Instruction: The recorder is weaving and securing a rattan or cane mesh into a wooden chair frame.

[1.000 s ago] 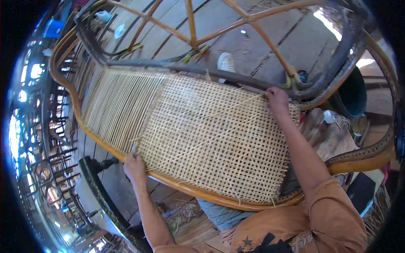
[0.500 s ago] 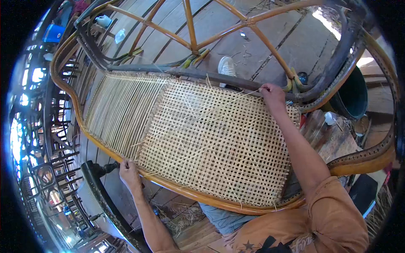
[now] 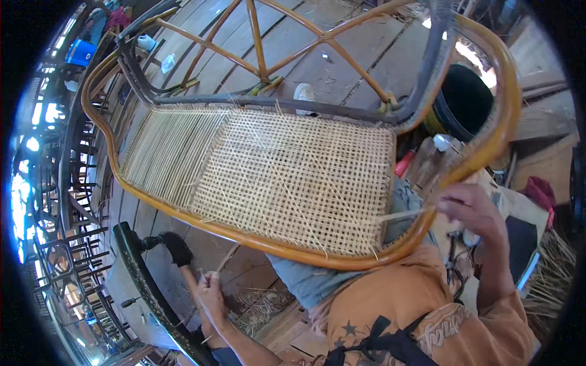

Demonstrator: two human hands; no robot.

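Note:
A curved rattan furniture frame (image 3: 281,247) holds a woven cane panel (image 3: 299,177). Its right part is an open lattice crossed by several diagonal strands; the left part (image 3: 171,152) shows strands running mostly one way. Beyond the frame's near right corner, my right hand (image 3: 470,210) is closed on a pale cane strand (image 3: 400,215), which stretches leftward over the panel's right edge. Below the near rail, my left hand (image 3: 212,297) pinches another thin strand (image 3: 227,257), slanting up toward the rail. Loose ends stick out along the panel's borders.
A dark bucket (image 3: 467,100) stands at the far right, near a red object (image 3: 403,163). A dark-framed piece of furniture (image 3: 143,293) is at lower left. Crossed rattan bars (image 3: 262,67) rise at the far side, and cane scraps (image 3: 268,299) litter the plank floor.
My right hand has moved from the panel's far edge to beyond its near right corner, drawing a strand. My left hand has left the near rail and dropped lower. The view has shifted.

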